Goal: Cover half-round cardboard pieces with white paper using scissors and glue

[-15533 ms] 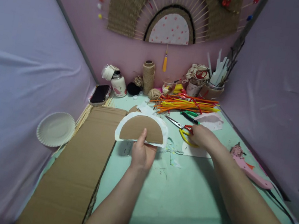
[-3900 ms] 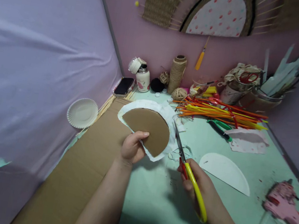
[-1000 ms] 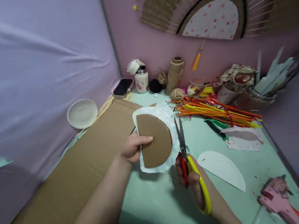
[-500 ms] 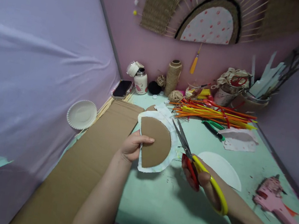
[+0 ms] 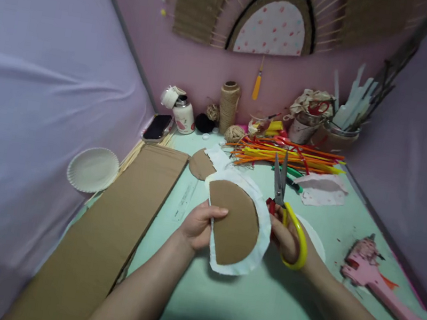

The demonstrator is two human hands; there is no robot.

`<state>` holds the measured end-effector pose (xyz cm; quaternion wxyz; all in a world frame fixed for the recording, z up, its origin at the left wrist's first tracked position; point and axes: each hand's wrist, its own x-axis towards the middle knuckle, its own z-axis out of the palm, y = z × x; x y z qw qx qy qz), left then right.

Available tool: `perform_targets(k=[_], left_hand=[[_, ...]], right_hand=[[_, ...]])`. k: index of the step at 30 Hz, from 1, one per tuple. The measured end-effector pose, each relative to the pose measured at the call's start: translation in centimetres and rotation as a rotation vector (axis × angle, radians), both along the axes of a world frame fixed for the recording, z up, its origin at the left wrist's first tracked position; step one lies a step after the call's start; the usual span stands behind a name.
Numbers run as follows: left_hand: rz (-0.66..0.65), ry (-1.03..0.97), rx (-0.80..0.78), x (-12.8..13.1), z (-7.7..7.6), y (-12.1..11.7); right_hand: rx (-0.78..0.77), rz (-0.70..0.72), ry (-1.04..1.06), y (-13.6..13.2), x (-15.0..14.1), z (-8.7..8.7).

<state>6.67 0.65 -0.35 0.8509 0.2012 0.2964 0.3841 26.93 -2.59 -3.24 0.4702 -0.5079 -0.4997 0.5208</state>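
Note:
My left hand [image 5: 200, 224] grips a cardboard half-disc [image 5: 233, 228] by its straight edge, thumb on top. A margin of pale cloth or paper [image 5: 263, 238] shows all round the cardboard; I cannot tell which material it is. Just right of it, my right hand [image 5: 286, 235] holds scissors [image 5: 280, 184] with yellow and red handles. Their blades are parted, point away from me and stand clear of the half-disc. Behind the half-disc lie a brown round piece [image 5: 201, 164] and a white scrap [image 5: 217, 158]. A white half-round piece [image 5: 313, 238] is partly hidden behind my right hand.
A long cardboard sheet [image 5: 104, 234] covers the table's left side, beside a paper plate [image 5: 92, 169]. On the right lies a pink glue gun [image 5: 375, 286]. Orange and yellow sticks [image 5: 287, 155], twine [image 5: 228, 107], a bottle [image 5: 183, 116] and a phone [image 5: 157, 128] stand or lie behind.
The scissors came off the table into my right hand. They worked by the pale rim and have now swung away from it, blades pointing up. The half-disc has turned and shifted right, towards me.

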Motion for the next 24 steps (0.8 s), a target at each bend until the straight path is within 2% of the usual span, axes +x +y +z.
perform_targets(k=[4,7,12,17,20,24], left_hand=[[0.010,0.000,-0.056,2.1,-0.7,-1.6],[0.069,0.022,-0.054,2.7,-0.7,-1.8],[0.091,0.044,-0.026,3.1,-0.7,-2.1],[0.100,0.081,-0.010,3.2,-0.7,-2.2],[0.144,0.101,-0.015,2.6,-0.3,-1.5],[0.209,0.089,0.034,1.3,0.2,-0.7]], right_hand=[[-0.019,-0.200,0.127,-0.3,-0.8,-0.1],[-0.007,-0.253,0.157,-0.5,-1.2,-0.1],[0.047,-0.234,0.101,-0.9,-1.1,-0.4],[0.031,-0.228,0.035,-1.0,-0.7,-0.6],[0.035,-0.232,0.013,-1.1,-0.5,-0.7],[0.024,-0.148,0.090,-1.1,-0.3,-0.4]])
